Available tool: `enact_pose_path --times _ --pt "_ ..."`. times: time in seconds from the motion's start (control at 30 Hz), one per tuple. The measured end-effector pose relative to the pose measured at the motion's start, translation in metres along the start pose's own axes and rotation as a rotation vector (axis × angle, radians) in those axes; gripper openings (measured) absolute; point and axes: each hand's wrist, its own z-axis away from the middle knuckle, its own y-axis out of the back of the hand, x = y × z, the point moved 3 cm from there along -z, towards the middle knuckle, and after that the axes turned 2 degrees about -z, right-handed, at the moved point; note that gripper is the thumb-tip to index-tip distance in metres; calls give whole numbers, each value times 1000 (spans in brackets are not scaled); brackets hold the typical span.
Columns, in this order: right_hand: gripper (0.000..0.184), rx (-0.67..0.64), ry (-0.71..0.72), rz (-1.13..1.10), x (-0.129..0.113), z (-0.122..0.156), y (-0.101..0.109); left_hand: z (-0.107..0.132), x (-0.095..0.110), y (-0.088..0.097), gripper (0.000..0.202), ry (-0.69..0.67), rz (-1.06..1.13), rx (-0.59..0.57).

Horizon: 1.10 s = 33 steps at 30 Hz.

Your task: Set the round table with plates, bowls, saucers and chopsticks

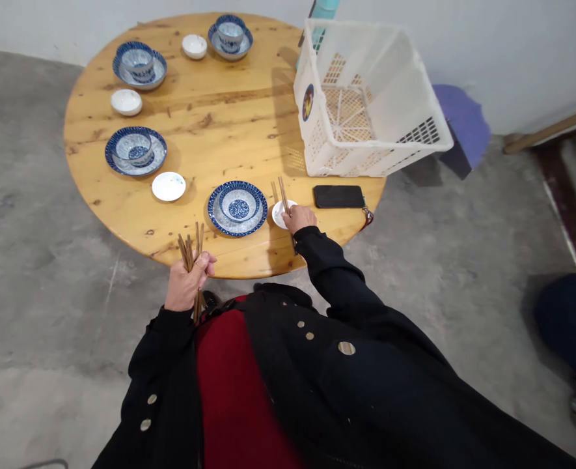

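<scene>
My left hand (189,280) is closed around a bunch of several brown wooden chopsticks (188,251), held upright just off the table's near edge. My right hand (301,219) pinches a pair of chopsticks (284,195) over a small white dish (278,213), whose right part the hand hides. Whether the pair touches the dish or table, I cannot tell. Left of that dish sits a blue-patterned plate (213,221) with a matching bowl (239,203) on it. A black phone (339,196) lies to the right of my right hand.
A white plastic crate (336,159) stands at the round wooden table's (239,124) right side. Along the left and back are more blue-patterned bowls on plates (136,151) and small white dishes (168,186). A purple umbrella-like thing (463,124) shows behind the crate.
</scene>
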Motion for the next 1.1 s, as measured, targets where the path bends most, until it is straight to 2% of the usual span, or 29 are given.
enact_pose_path --times 0.27,0.37,0.43,0.5,0.6,0.7,0.83,0.93,1.03,1.1 --pt "43 30 -24 -27 5 5 7 3 0 2 38 13 -23 3" --pt "39 114 -22 -93 9 20 19 2 0 2 38 9 -11 2" --pt "33 174 52 -239 3 39 27 0 0 1 39 12 -3 -14" --pt "30 161 219 -513 -14 64 31 -3 1 -3 40 19 -1 -43" --pt "39 -59 532 -1004 -56 104 32 -7 3 -10 43 20 -22 -117" --pt "46 -201 692 -1265 -93 131 37 -10 6 -13 47 13 -42 -207" --pt "47 -204 652 -1338 -119 141 45 -8 10 -7 51 -5 -14 -272" --pt "45 -297 651 -1339 -133 145 45 -4 12 -2 52 -8 -7 -311" --pt "47 -385 678 -1336 -147 151 40 0 13 4 54 0 17 -307" --pt "50 -356 678 -1329 -155 154 36 3 12 9 55 6 36 -294"
